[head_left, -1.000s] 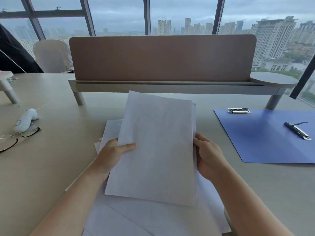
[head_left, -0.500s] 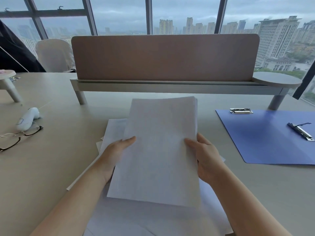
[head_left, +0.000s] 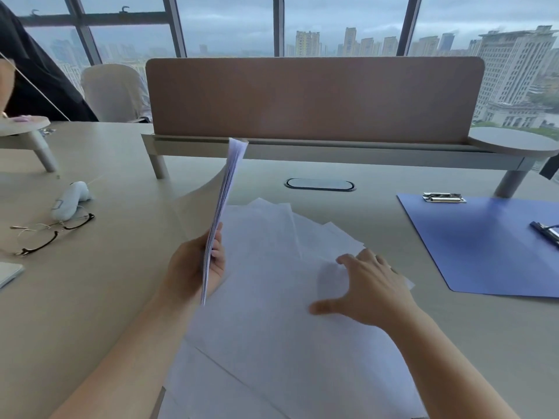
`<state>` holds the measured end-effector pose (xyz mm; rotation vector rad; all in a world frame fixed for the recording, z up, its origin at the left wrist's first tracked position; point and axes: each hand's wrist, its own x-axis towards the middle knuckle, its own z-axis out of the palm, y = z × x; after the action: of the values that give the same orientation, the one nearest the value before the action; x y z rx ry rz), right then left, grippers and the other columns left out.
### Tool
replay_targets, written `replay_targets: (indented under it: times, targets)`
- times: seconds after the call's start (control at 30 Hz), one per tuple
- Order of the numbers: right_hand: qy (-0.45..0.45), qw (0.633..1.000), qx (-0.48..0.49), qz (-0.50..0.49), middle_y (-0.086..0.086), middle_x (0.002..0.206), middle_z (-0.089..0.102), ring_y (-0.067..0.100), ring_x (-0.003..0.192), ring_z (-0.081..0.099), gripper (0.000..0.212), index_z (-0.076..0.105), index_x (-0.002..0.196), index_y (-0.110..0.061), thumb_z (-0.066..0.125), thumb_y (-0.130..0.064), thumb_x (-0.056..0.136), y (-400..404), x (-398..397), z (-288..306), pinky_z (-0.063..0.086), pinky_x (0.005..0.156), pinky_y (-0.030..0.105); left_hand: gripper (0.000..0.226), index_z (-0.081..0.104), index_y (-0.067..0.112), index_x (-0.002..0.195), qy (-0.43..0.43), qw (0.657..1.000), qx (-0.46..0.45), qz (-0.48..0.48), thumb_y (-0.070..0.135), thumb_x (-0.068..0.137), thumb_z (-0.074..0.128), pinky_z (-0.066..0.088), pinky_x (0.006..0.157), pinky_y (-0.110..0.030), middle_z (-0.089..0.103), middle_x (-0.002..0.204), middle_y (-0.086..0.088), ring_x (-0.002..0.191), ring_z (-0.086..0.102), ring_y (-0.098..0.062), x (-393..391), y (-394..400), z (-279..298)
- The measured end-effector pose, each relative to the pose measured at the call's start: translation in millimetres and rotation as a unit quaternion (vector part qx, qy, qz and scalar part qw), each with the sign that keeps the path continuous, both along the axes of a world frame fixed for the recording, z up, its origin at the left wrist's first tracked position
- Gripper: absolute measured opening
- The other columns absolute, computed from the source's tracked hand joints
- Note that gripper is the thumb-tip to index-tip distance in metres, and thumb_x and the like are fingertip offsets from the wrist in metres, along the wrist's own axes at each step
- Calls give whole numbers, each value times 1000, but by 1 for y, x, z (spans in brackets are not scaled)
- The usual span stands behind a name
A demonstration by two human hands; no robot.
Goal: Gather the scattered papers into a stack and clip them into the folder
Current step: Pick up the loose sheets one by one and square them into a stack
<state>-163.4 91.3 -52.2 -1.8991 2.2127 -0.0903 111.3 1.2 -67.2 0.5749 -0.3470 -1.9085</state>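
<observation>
Office with tall windows over a grey skyline; beige worktop with a brown divider screen across its far side.
Folder: blue, open flat at right, 2 metal clips, well apart from the sheets.
Loose papers: white, fanned flat at centre. Thin, limp, slippery; likely best slid together, then taken by an edge.
Gathered stack: held upright, edge-on.
Left hand: fingers clamped on the stack's lower edge.
Right hand: fingers spread, apart, over the loose sheets.
Glasses: at left.
</observation>
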Motion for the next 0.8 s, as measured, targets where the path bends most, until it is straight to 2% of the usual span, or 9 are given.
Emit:
replay_targets:
  times: [0.07, 0.1, 0.2, 0.23, 0.43, 0.53, 0.6, 0.67, 0.8]
  targets:
    - [1, 1000, 5, -6, -1, 128, 46, 23, 124, 45, 121, 43, 137, -30, 60, -97, 38, 1, 2, 1, 42, 90, 37, 92, 64, 5, 101, 10, 1000, -7, 10, -10, 15, 94, 47, 38, -15, 66, 65, 2, 42, 60, -6, 0, -2, -3]
    - [-1, 1000, 9, -12, 0, 127, 46, 24, 123, 46, 122, 43, 136, -29, 62, -97, 36, 0, 3, 2, 41, 85, 37, 88, 63, 7, 105, 1, 1000, 1, 15, -10, 25, 94, 47, 38, -16, 65, 68, 1, 43, 61, -6, -1, -2, -3]
    - [-12, 999, 20, -22, -1, 122, 48, 23, 118, 52, 121, 43, 132, -26, 65, -95, 35, 1, 4, 5, 42, 77, 37, 33, 55, 10, 119, -51, 996, 45, 58, 2, 87, 62, 46, 38, -16, 61, 74, 1, 42, 59, -6, -5, -1, -3]
    - [-14, 999, 21, -25, -1, 120, 49, 23, 116, 54, 119, 43, 130, -26, 66, -94, 35, 2, 3, 6, 41, 74, 36, 24, 55, 9, 120, -66, 994, 54, 68, 6, 96, 52, 46, 38, -16, 63, 73, 0, 41, 60, -7, -7, 0, -2]
    - [-45, 998, 28, -28, -10, 102, 59, 20, 97, 58, 92, 47, 117, -29, 75, -83, 48, 2, -2, 11, 42, 66, 32, 15, 60, 7, 111, -80, 992, 56, 79, 9, 100, 49, 44, 37, -15, 64, 81, -1, 40, 60, -7, -10, 1, 3]
    - [-114, 993, 11, -2, -13, 84, 56, 18, 82, 58, 47, 62, 100, -24, 78, -57, 72, -5, -8, 5, 44, 65, 32, 13, 61, 8, 106, -82, 992, 53, 79, 11, 100, 50, 44, 37, -15, 64, 74, 1, 40, 59, -6, -7, 1, 4]
    - [-183, 982, -32, -7, -6, 67, 56, 19, 63, 54, 26, 64, 83, -13, 71, -38, 86, -9, -10, 2, 41, 59, 31, 16, 60, 11, 91, -175, 982, 19, 73, 19, 101, 50, 43, 38, -16, 63, 61, 4, 40, 57, -6, -6, 3, 5]
    - [-275, 957, -82, -41, -2, 59, 53, 17, 52, 46, 22, 67, 79, -8, 64, -26, 93, -11, -10, 3, 35, 53, 28, 20, 62, 15, 84, -311, 946, -21, 90, 27, 98, 55, 47, 43, -19, 65, 56, 5, 43, 61, -7, -8, 6, 6]
    - [-502, 846, -112, -140, 8, 73, 72, 24, 60, 64, 24, 77, 87, -19, 55, -20, 97, -12, -14, 4, 51, 62, 35, 10, 70, 12, 98, -343, 924, -57, 160, 18, 95, 62, 55, 54, -20, 77, 84, 3, 65, 73, -7, -19, 10, 14]
